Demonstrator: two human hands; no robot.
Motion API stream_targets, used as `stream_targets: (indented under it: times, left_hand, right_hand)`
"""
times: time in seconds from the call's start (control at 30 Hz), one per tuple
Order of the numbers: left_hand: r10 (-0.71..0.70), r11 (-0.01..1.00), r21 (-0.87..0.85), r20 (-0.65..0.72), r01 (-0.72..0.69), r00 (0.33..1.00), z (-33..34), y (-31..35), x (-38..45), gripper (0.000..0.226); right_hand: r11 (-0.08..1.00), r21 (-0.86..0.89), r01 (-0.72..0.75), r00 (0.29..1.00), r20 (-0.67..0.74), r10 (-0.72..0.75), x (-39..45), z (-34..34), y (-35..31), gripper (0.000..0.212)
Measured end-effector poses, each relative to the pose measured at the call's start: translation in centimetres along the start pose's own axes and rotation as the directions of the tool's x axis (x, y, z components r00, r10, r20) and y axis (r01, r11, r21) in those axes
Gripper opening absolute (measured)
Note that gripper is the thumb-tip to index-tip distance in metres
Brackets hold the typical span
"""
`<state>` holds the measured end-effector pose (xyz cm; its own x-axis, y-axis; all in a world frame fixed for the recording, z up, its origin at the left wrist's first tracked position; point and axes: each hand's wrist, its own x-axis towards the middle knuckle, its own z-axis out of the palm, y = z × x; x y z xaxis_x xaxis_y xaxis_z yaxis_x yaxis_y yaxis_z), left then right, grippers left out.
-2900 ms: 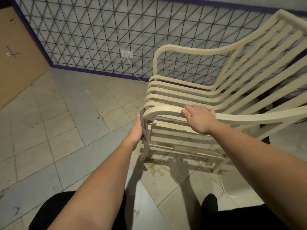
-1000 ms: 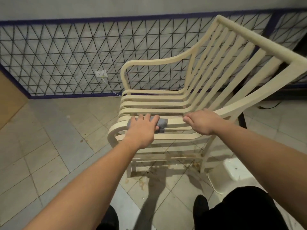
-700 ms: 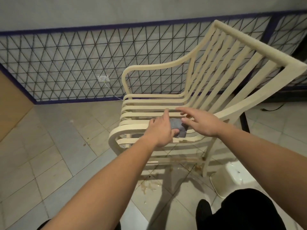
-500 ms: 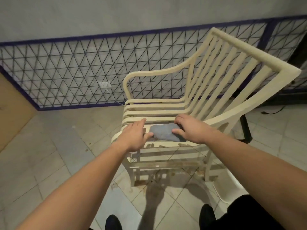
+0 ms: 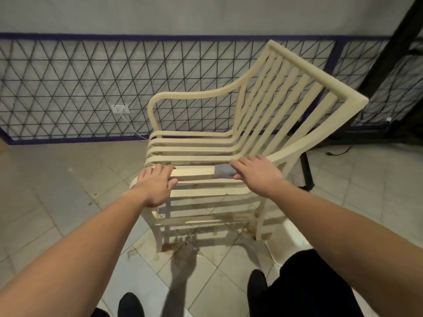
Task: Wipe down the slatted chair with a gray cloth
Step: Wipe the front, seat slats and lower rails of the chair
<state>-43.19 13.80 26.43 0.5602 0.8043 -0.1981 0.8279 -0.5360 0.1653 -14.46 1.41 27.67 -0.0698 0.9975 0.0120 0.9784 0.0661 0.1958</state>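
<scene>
While on chair [image 5: 194, 172], cloth [image 5: 224, 171] under right hand [image 5: 258, 176].

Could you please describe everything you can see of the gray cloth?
The gray cloth is a small, soft-looking, blue-gray fabric piece, bunched and draped over the near armrest of the cream slatted chair. Only one end shows; the rest lies under the right hand, whose fingers press it onto the rail. The left hand, further along that rail, does not touch it.
</scene>
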Motion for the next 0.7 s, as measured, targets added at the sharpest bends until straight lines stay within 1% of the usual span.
stream_targets:
  times: [0.13, 0.2, 0.27, 0.33, 0.43, 0.5, 0.57, 0.7]
  left_hand:
    - [0.009, 1.000, -0.016, -0.001, -0.009, 1.000, 0.1, -0.2, 0.1, 0.048]
    - [0.015, 1.000, -0.023, -0.011, -0.016, 1.000, 0.1, -0.2, 0.0, 0.048]
    - [0.018, 0.999, -0.028, -0.016, -0.019, 1.000, 0.1, -0.1, -0.1, 0.047]
    - [0.019, 0.999, -0.039, -0.016, -0.020, 1.000, 0.1, -0.1, -0.1, 0.047]
    - [0.016, 0.999, -0.045, -0.032, -0.017, 0.999, 0.2, -0.1, -0.3, 0.046]
    - [0.013, 0.999, -0.051, -0.041, -0.016, 0.999, 0.2, -0.1, -0.3, 0.045]
    - [0.019, 0.998, -0.061, -0.049, -0.022, 0.999, 0.2, -0.1, -0.2, 0.044]
    - [0.017, 0.998, -0.059, -0.072, -0.022, 0.997, 0.5, -0.4, 0.0, 0.042]
  right_hand:
    - [0.965, -0.261, 0.025, 0.998, -0.042, -0.037, -4.7, -2.9, 8.0, 0.037]
    - [0.920, -0.391, 0.013, 0.999, -0.042, -0.032, -6.3, -4.6, 10.5, 0.042]
    - [0.887, -0.462, -0.010, 0.999, -0.048, -0.014, -7.0, -5.6, 11.8, 0.051]
    - [0.896, -0.443, -0.039, 0.997, -0.072, 0.008, -7.1, -5.6, 11.7, 0.052]
    - [0.938, -0.344, -0.038, 0.995, -0.102, 0.003, -6.2, -4.5, 8.9, 0.043]
    - [0.967, -0.255, -0.017, 0.998, -0.064, 0.001, -4.6, -3.2, 5.9, 0.044]
    - [0.986, -0.162, -0.028, 0.999, -0.034, 0.023, -2.8, -1.8, 2.8, 0.042]
    - [0.996, -0.058, -0.061, 0.991, -0.119, 0.054, -0.2, 0.8, -0.9, 0.039]
